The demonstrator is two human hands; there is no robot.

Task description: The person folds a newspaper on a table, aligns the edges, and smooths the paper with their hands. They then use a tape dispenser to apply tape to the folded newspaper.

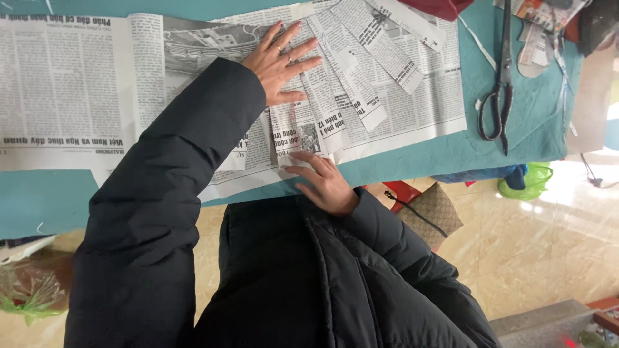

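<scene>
Near the table's (412, 161) front edge, the newspaper strips (303, 129) lie overlapped. Left hand (280, 61) spread flat pins them at the top; right hand (322, 183), fingers open, should smooth gently along the lower edge, keeping the overlaps straight.

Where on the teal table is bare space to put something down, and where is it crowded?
Bare teal table shows at the near left edge, below the newspaper, and between the newspaper and the scissors. The middle is crowded: left hand and right hand lie flat on overlapping paper strips. The far right corner holds scraps.
</scene>
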